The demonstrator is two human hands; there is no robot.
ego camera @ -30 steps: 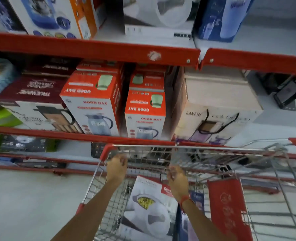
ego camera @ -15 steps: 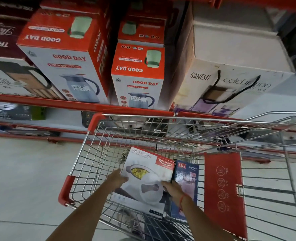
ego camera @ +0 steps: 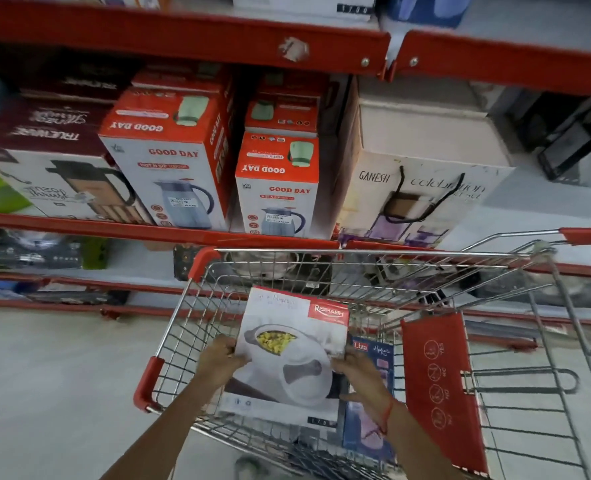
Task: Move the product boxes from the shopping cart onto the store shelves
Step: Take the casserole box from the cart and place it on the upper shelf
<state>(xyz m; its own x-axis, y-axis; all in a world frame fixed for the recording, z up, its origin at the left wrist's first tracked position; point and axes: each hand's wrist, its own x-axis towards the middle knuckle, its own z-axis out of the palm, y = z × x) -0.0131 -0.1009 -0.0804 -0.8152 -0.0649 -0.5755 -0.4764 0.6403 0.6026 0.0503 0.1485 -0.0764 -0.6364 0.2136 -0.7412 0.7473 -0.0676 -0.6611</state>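
A white product box (ego camera: 287,355) with a red corner label and a picture of a casserole dish is in the wire shopping cart (ego camera: 183,306), raised above the cart floor. My left hand (ego camera: 218,362) grips its left edge and my right hand (ego camera: 360,375) grips its right edge. A blue box (ego camera: 370,431) marked Liza lies in the cart just right of it, partly hidden by my right wrist. The red store shelves (ego camera: 148,230) stand right behind the cart.
The middle shelf holds two Good Day jug boxes (ego camera: 169,161) (ego camera: 280,188), a maroon box (ego camera: 44,157) at left and a large Ganesh box (ego camera: 419,174) at right. The red upper shelf edge (ego camera: 183,39) runs overhead. A red child-seat flap (ego camera: 439,382) sits in the cart.
My hands left the cart's front rim, dropped onto the white box and closed on both its sides. The box now sits higher in the cart than half a second ago.
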